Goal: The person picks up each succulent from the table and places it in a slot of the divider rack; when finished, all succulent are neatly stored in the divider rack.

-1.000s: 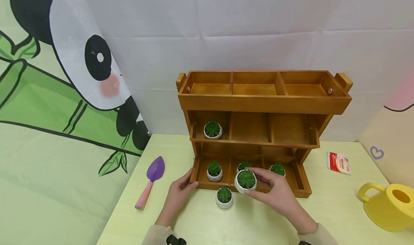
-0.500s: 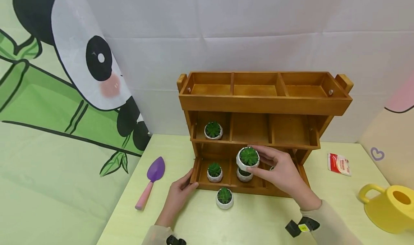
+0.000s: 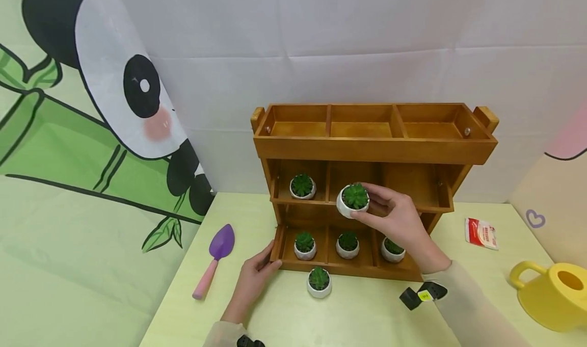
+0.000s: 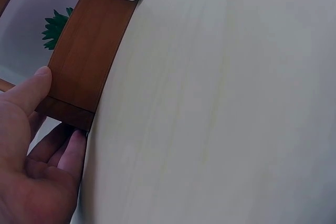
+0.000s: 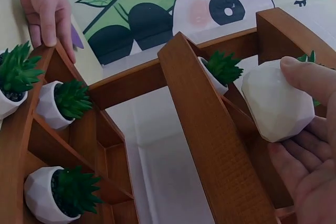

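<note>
My right hand (image 3: 396,217) holds a small succulent (image 3: 355,196) in a white faceted pot, thumb on one side and fingers on the other. That pot (image 5: 275,100) hangs at the front of the middle tier's centre compartment. My left hand (image 3: 253,275) grips the bottom left corner of a three-tier brown wooden shelf (image 3: 373,149); the left wrist view shows its thumb against the wood (image 4: 86,45). One potted succulent (image 3: 302,186) sits in the middle tier's left compartment. Bottom-tier compartments hold a left (image 3: 304,246), a centre (image 3: 347,245) and a right succulent (image 3: 393,249).
Another potted succulent (image 3: 319,282) stands on the table in front of the shelf. A purple trowel (image 3: 222,242) with a pink handle lies to the left. On the right are a red and white packet (image 3: 481,233) and a yellow watering can (image 3: 550,296).
My right hand has lifted the potted succulent from in front of the bottom tier up to the middle tier. My left hand has stayed on the shelf corner.
</note>
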Available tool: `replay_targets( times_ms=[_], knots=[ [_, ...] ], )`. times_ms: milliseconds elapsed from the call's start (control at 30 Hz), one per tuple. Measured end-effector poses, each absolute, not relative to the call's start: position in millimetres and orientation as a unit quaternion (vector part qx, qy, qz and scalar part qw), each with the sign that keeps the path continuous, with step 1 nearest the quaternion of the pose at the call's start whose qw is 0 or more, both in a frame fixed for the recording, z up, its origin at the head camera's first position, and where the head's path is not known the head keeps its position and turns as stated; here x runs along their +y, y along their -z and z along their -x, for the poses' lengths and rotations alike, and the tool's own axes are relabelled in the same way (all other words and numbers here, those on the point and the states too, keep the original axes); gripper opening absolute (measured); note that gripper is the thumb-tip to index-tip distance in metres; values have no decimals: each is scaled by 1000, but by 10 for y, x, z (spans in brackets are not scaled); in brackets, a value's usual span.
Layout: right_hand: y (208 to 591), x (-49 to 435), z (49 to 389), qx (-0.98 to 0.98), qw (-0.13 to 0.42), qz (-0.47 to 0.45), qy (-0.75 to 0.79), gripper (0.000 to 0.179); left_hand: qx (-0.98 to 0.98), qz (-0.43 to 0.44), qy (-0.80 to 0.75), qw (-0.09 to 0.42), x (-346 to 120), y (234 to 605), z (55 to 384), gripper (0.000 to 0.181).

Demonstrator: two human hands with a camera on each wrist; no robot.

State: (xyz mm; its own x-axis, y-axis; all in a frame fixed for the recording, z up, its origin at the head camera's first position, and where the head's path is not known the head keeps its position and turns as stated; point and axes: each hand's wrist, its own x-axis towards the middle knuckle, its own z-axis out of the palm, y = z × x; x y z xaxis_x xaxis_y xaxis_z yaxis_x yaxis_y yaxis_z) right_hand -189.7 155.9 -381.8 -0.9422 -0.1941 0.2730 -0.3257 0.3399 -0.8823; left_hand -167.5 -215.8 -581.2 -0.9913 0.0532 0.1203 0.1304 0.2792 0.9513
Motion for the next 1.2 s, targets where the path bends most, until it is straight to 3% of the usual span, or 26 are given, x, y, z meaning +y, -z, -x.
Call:
replay_targets(
  times_ms=[533, 1200],
  knots=[
    [3763, 1586, 2177, -836, 87, -144, -523, 69, -794, 67, 603, 35, -2153, 5811, 1679, 60],
    [3743, 1494, 2387, -877, 104, -191, -429, 65, -796, 73, 600, 40, -2143, 5815, 1689, 60]
  ],
)
